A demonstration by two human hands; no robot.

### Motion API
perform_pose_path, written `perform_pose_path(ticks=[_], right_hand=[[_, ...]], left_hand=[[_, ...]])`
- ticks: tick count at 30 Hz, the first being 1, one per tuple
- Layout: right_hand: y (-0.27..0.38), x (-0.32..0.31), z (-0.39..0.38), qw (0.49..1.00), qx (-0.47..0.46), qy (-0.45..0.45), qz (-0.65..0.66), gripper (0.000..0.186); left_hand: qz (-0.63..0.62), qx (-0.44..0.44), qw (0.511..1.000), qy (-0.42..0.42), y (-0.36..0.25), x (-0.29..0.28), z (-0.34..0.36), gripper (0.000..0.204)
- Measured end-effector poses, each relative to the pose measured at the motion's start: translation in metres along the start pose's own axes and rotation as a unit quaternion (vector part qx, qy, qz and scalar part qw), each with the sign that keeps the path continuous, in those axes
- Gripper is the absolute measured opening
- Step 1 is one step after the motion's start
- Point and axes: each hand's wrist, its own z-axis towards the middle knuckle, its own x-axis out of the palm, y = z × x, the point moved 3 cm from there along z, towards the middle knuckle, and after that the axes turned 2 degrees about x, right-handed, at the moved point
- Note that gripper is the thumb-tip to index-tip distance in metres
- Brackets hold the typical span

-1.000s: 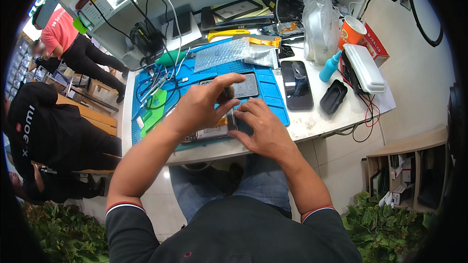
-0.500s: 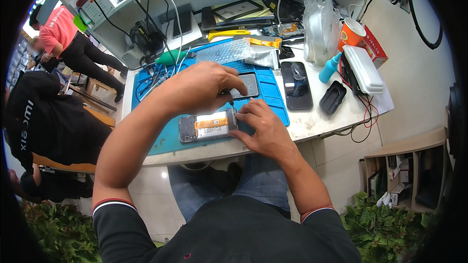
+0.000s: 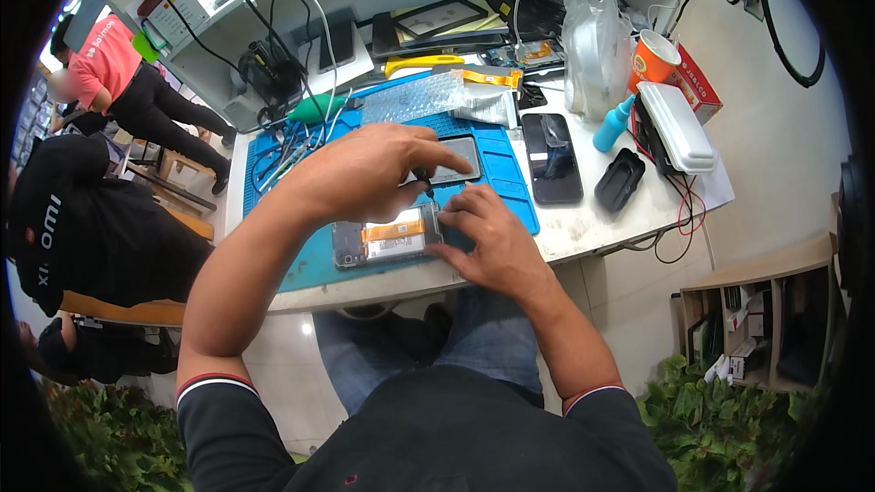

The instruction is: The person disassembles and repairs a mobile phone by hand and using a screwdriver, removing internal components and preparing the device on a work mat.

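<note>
An opened phone (image 3: 347,246) lies on the teal mat near the table's front edge. Its silver battery and a wide orange flex cable (image 3: 390,230) show. My left hand (image 3: 365,173) hovers over the phone's right end, closed on a small dark screwdriver (image 3: 427,186); its index finger stretches out to the right. The screwdriver points down at that end, but its tip is too small to make out. With thumb and fingers, my right hand (image 3: 497,241) grips the phone's right end. Beyond my left hand, partly covered, lies a grey phone-shaped panel (image 3: 462,160).
A dark phone (image 3: 552,164), a black tray (image 3: 620,180), a light-blue bottle (image 3: 612,126) and a white case (image 3: 676,128) stand to the right. Bubble wrap (image 3: 415,98), a yellow-handled tool (image 3: 421,64) and cables lie behind. Other people are at the left.
My left index finger has straightened out to the right, and the hand has shifted slightly around the screwdriver. My right hand and the phone keep their places.
</note>
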Motion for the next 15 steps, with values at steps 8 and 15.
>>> perform_pose_path(ticks=[8,15], right_hand=[[0.001,-0.001,0.000,1.000,-0.002,-0.001,0.004,0.041],[0.017,0.001,-0.018,0.997,-0.028,-0.044,-0.050,0.023]], left_hand=[[0.035,-0.071,0.996,-0.036,-0.006,0.003,0.002,0.032],[0.020,0.026,0.999,-0.029,-0.008,0.008,0.001,0.056]])
